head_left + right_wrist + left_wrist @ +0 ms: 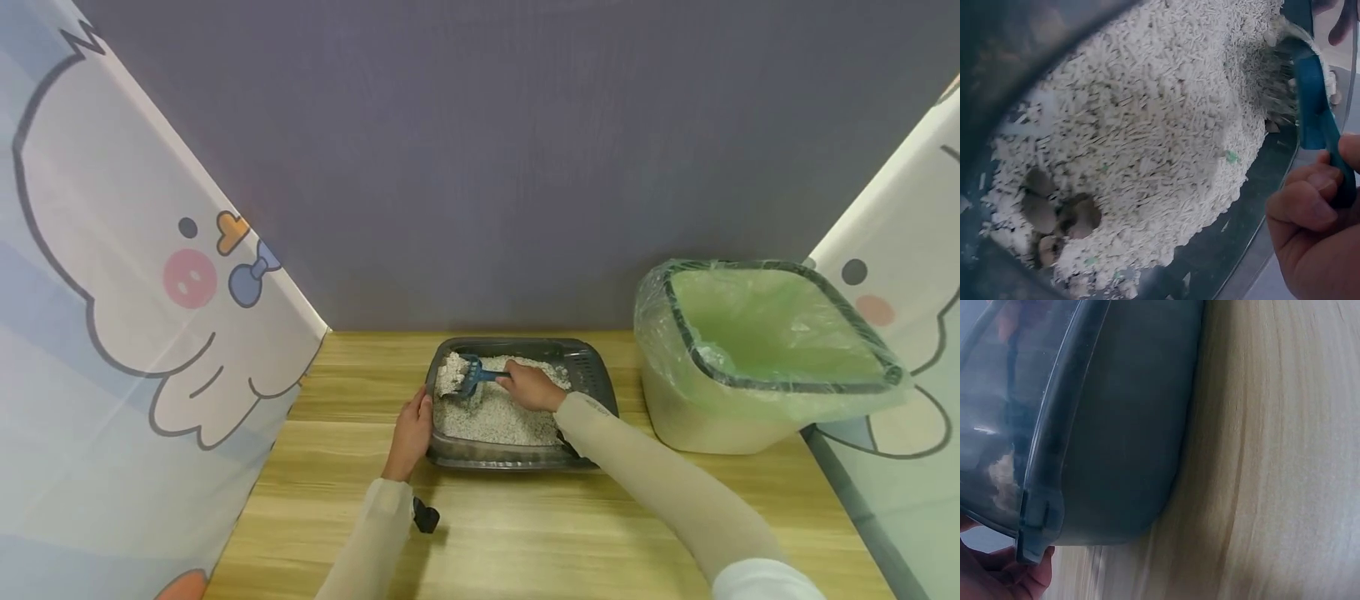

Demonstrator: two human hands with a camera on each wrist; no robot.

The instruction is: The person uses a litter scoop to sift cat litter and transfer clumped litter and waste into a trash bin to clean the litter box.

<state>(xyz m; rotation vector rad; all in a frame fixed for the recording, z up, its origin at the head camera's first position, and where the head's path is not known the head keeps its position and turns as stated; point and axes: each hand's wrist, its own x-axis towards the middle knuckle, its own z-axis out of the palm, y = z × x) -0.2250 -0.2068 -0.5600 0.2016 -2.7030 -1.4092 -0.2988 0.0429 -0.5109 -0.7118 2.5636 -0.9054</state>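
My right hand (531, 386) grips the handle of a blue litter scoop (1315, 94) over the left half of a dark grey litter box (510, 456). Pale litter (453, 373) sits heaped at the scoop, and grains fall around it in the right wrist view. Pellet-like litter (1141, 125) covers the floor of the box. Several brown-grey lumps (1040, 211) lie in one end of it. At the box's left side, my left hand (411, 429) holds the rim, its fingers (1038, 575) curled at the edge near a rim tab.
Right of the box stands a pale bin (697, 421) lined with a clear green-tinted bag (765, 325). The wooden table (510, 533) meets a dark grey wall (480, 167) behind. Printed cartoon panels (112, 250) flank both sides. A small black object (425, 515) shows at the left wrist.
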